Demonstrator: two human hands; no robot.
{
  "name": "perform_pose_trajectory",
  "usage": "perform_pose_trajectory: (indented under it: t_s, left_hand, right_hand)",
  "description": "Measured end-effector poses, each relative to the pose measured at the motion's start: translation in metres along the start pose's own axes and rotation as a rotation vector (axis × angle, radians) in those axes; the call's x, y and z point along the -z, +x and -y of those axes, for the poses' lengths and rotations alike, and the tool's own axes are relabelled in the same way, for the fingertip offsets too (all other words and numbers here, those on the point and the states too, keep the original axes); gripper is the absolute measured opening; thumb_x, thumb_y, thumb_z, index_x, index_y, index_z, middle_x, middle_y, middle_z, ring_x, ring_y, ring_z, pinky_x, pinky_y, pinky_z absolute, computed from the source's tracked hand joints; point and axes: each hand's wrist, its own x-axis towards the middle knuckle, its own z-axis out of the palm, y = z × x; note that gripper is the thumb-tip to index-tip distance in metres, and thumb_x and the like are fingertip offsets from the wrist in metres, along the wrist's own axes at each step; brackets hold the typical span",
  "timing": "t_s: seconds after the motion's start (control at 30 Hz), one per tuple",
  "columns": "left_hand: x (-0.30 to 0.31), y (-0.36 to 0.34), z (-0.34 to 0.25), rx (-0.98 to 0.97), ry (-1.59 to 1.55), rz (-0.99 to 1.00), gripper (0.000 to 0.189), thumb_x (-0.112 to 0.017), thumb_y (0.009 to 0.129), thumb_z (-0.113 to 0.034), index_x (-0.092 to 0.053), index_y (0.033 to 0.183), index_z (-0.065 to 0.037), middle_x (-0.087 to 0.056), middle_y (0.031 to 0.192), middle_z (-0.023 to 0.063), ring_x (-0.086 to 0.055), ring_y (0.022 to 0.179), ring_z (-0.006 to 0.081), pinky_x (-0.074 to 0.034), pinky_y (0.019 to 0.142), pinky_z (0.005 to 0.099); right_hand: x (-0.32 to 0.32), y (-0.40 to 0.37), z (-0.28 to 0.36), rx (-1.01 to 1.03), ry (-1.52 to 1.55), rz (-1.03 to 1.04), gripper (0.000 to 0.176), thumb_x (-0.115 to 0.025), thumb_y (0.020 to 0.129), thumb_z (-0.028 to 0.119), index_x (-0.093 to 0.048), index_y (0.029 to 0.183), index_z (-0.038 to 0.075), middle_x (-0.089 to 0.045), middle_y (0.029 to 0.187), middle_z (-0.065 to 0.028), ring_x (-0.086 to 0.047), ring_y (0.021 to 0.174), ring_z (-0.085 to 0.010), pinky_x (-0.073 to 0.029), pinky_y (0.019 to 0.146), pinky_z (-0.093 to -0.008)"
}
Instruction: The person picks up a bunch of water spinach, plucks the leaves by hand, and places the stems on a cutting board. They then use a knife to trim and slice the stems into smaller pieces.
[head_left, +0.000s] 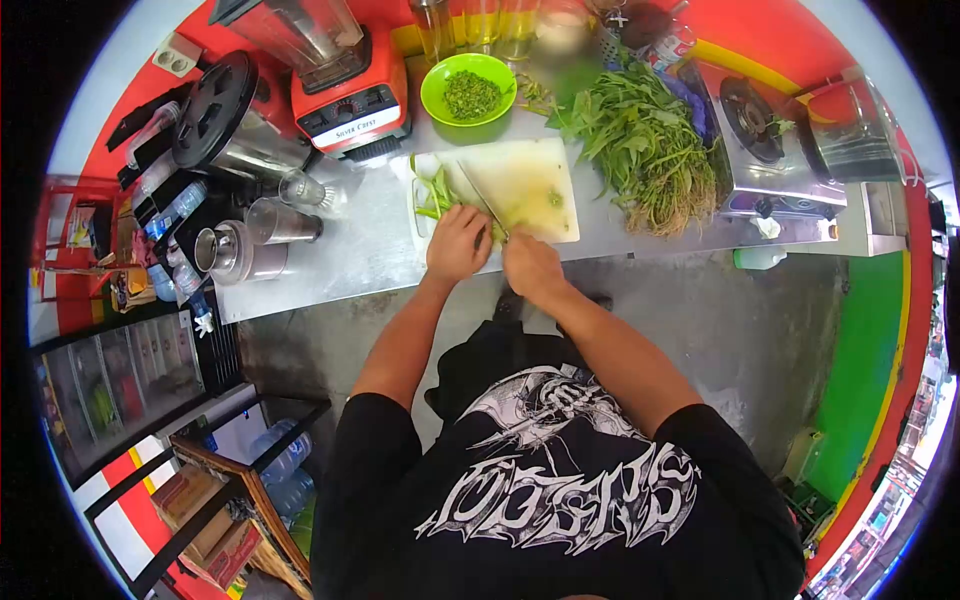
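Observation:
My right hand (533, 268) is closed around the handle of a knife (484, 198), whose long blade points away over the white cutting board (545, 165). Close beside it on the left, my left hand (460, 243) has its fingers curled down onto green stalks (437, 192) at the board's left side. Exactly how the fingers grip the stalks is partly hidden. Small green scraps and a yellowish stain mark the board's right half. Behind the board stands a bright green bowl (430, 92) with chopped greens (472, 95) in it.
Right of the board lies a large bunch of leafy greens (640, 130) with roots, next to a gas stove (780, 150). A red blender (350, 105), a metal cup (222, 250) and clear glasses (283, 221) stand to the left. The steel counter's front edge (370, 287) runs before me.

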Motion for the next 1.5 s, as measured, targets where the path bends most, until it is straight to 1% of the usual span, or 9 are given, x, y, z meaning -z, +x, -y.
perform_pose_trajectory:
  t_s: [0.3, 0.53, 0.63, 0.7, 0.93, 1.03, 1.1, 1.33, 1.5]
  left_hand:
    - [-0.002, -0.002, 0.002, 0.053, 0.008, -0.011, 0.011, -0.066, 0.083, -0.011, -0.06, 0.09, -0.006, -0.057, 0.092, 0.0122, -0.055, 0.09, 0.0352, -0.045, 0.08, 0.0452]
    - [-0.001, -0.001, -0.003, 0.08, -0.028, -0.009, 0.013, -0.068, 0.081, -0.011, -0.059, 0.09, -0.005, -0.058, 0.093, 0.0136, -0.054, 0.093, 0.0377, -0.044, 0.082, 0.0479]
    - [0.0, -0.002, 0.0, 0.072, -0.012, -0.017, 0.012, -0.067, 0.082, -0.01, -0.059, 0.09, -0.006, -0.057, 0.092, 0.013, -0.054, 0.092, 0.0365, -0.044, 0.082, 0.0461]
    - [-0.001, -0.003, 0.001, 0.055, -0.005, -0.009, 0.011, -0.067, 0.083, -0.011, -0.059, 0.09, -0.007, -0.056, 0.091, 0.0122, -0.054, 0.091, 0.0349, -0.044, 0.081, 0.0443]
    - [-0.002, -0.001, 0.005, 0.05, -0.057, -0.014, 0.011, -0.067, 0.083, -0.01, -0.059, 0.089, -0.005, -0.057, 0.09, 0.0138, -0.054, 0.09, 0.0365, -0.044, 0.081, 0.0455]
    - [-0.003, -0.005, 0.005, 0.045, -0.065, -0.009, 0.01, -0.066, 0.083, -0.01, -0.059, 0.089, -0.005, -0.057, 0.09, 0.0141, -0.054, 0.09, 0.0368, -0.044, 0.081, 0.046]
    - [-0.005, -0.005, 0.005, 0.029, -0.02, -0.036, 0.01, -0.066, 0.083, -0.01, -0.058, 0.088, -0.005, -0.057, 0.09, 0.0141, -0.054, 0.09, 0.0369, -0.044, 0.081, 0.0463]
    - [0.0, -0.003, 0.003, 0.018, -0.042, -0.004, 0.009, -0.066, 0.083, -0.009, -0.058, 0.087, -0.006, -0.057, 0.092, 0.0139, -0.054, 0.091, 0.0373, -0.044, 0.082, 0.0467]
    - [-0.004, -0.004, 0.003, 0.009, 0.002, -0.06, 0.013, -0.066, 0.084, -0.01, -0.062, 0.095, -0.005, -0.059, 0.095, 0.0132, -0.055, 0.094, 0.0358, -0.045, 0.083, 0.045]
  right_hand:
    - [-0.007, -0.015, 0.007, -0.095, 0.074, -0.01, 0.024, -0.053, 0.091, 0.005, -0.057, 0.11, -0.008, -0.07, 0.103, -0.0311, -0.071, 0.1, -0.0425, -0.057, 0.086, -0.0493]
    - [0.0, -0.001, 0.001, 0.039, 0.0, -0.01, 0.024, -0.053, 0.092, 0.007, -0.056, 0.112, -0.007, -0.07, 0.102, -0.0291, -0.07, 0.099, -0.0441, -0.056, 0.087, -0.0507]
    - [-0.006, -0.013, 0.005, 0.038, 0.034, -0.058, 0.023, -0.053, 0.092, 0.006, -0.055, 0.11, -0.007, -0.071, 0.1, -0.0294, -0.071, 0.097, -0.0447, -0.056, 0.086, -0.0512]
    - [-0.007, -0.017, 0.008, -0.088, 0.057, -0.024, 0.022, -0.052, 0.092, 0.007, -0.055, 0.109, -0.007, -0.071, 0.1, -0.0306, -0.071, 0.095, -0.045, -0.056, 0.085, -0.051]
    - [-0.003, 0.004, 0.003, 0.0, 0.027, -0.032, 0.024, -0.049, 0.095, 0.01, -0.055, 0.11, -0.008, -0.07, 0.103, -0.0317, -0.071, 0.099, -0.0447, -0.056, 0.088, -0.0518]
    - [-0.005, -0.006, 0.005, -0.015, 0.025, 0.0, 0.024, -0.048, 0.095, 0.011, -0.055, 0.109, -0.008, -0.069, 0.105, -0.0325, -0.07, 0.1, -0.0446, -0.056, 0.087, -0.0517]
    - [-0.008, -0.009, 0.003, -0.021, 0.064, -0.016, 0.03, -0.05, 0.096, 0.017, -0.055, 0.112, -0.008, -0.069, 0.102, -0.0325, -0.069, 0.096, -0.0485, -0.055, 0.086, -0.0542]
    - [-0.017, 0.01, 0.002, -0.039, 0.043, -0.038, 0.028, -0.051, 0.095, 0.016, -0.054, 0.11, -0.007, -0.07, 0.102, -0.0321, -0.07, 0.097, -0.0476, -0.055, 0.086, -0.054]
    - [-0.016, -0.003, -0.003, -0.039, 0.119, -0.105, 0.029, -0.05, 0.098, 0.022, -0.054, 0.113, -0.004, -0.069, 0.102, -0.0324, -0.069, 0.098, -0.0482, -0.053, 0.088, -0.0568]
